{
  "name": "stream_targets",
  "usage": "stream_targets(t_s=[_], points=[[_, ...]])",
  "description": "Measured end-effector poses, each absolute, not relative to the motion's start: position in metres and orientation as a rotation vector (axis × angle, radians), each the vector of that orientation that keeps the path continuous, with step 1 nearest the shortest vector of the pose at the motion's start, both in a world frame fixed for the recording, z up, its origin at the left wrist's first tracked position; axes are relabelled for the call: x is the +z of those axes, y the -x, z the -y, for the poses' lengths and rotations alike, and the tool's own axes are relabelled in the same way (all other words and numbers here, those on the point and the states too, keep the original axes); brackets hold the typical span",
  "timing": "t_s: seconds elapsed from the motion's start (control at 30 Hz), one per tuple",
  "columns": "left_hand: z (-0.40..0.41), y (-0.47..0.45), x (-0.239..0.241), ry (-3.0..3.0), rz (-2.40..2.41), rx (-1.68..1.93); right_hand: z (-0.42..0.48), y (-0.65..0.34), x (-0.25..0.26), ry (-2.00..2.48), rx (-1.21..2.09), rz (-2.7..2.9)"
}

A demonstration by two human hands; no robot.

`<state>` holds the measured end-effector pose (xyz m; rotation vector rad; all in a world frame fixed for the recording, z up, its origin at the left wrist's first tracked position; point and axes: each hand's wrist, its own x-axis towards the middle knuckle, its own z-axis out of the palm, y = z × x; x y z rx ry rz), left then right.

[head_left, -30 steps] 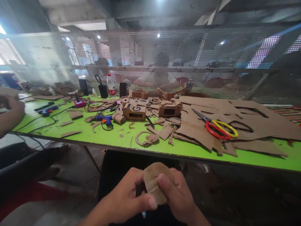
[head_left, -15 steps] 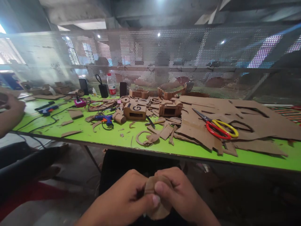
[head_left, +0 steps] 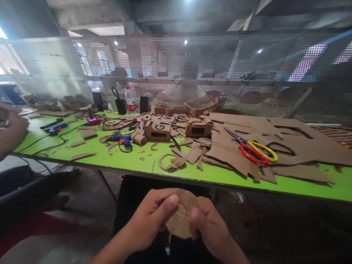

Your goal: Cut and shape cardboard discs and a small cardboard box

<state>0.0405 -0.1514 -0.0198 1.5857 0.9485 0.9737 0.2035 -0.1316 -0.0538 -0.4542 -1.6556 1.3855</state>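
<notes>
Between my two hands, over my lap and below the table's front edge, is a roundish piece of cardboard (head_left: pixel 180 220). My left hand (head_left: pixel 151 216) grips its left side, the thumb lying across its upper face. At the right side my right hand (head_left: pixel 209 220) pinches it; that thumb is slightly blurred. On the green table (head_left: pixel 132 157) beyond lie a cardboard ring (head_left: pixel 165 163) and two box-shaped cardboard pieces: one with a dark letter G (head_left: pixel 156 131) and another with a rectangular opening (head_left: pixel 199 129).
Scissors with red and yellow handles (head_left: pixel 254 150) rest on large cardboard sheets (head_left: pixel 297 135) at the right. A blue glue gun (head_left: pixel 123 140) lies left of centre. A bottle (head_left: pixel 130 101) stands behind it. Another person's arm (head_left: pixel 12 128) is at the far left.
The cardboard piece has been lifted slightly and turned, showing more of its flat face. My left thumb has moved up along it. The things on the table have stayed put.
</notes>
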Motion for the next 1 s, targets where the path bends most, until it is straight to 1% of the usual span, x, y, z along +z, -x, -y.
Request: stream_targets(t_s=[0.07, 0.17, 0.3, 0.37, 0.43, 0.5, 0.57, 0.63, 0.7, 0.77, 0.9, 1.0], points=[[0.151, -0.041, -0.020, -1.474, -0.920, 1.014, 0.132, -0.203, -0.053, 0.473, 1.332, 1.706], [0.154, -0.042, -0.019, -1.459, -0.918, 0.968, 0.135, -0.200, -0.053, 0.464, 1.177, 1.705], [0.158, -0.039, -0.020, -1.457, -0.962, 0.904, 0.134, -0.200, -0.056, 0.356, 1.265, 1.689], [0.159, -0.038, -0.019, -1.491, -0.980, 0.855, 0.131, -0.204, -0.055, 0.403, 1.211, 1.741], [0.159, -0.038, -0.018, -1.545, -1.010, 0.780, 0.126, -0.208, -0.050, 0.498, 1.000, 1.837], [0.160, -0.041, -0.017, -1.588, -1.069, 0.797, 0.124, -0.211, -0.045, 0.556, 0.741, 1.897], [0.159, -0.047, -0.019, -1.590, -1.135, 0.953, 0.124, -0.209, -0.043, 0.590, 0.539, 1.864], [0.157, -0.054, -0.021, -1.570, -1.162, 1.124, 0.126, -0.204, -0.046, 0.628, 0.429, 1.734], [0.156, -0.059, -0.023, -1.533, -1.180, 1.193, 0.127, -0.200, -0.052, 0.654, 0.409, 1.650], [0.157, -0.060, -0.024, -1.469, -1.192, 1.187, 0.128, -0.198, -0.058, 0.639, 0.413, 1.681], [0.161, -0.055, -0.021, -1.431, -1.178, 1.112, 0.127, -0.207, -0.060, 0.562, 0.425, 1.885], [0.164, -0.048, -0.016, -1.643, -1.202, 0.948, 0.127, -0.217, -0.051, 0.550, 0.453, 1.965]])
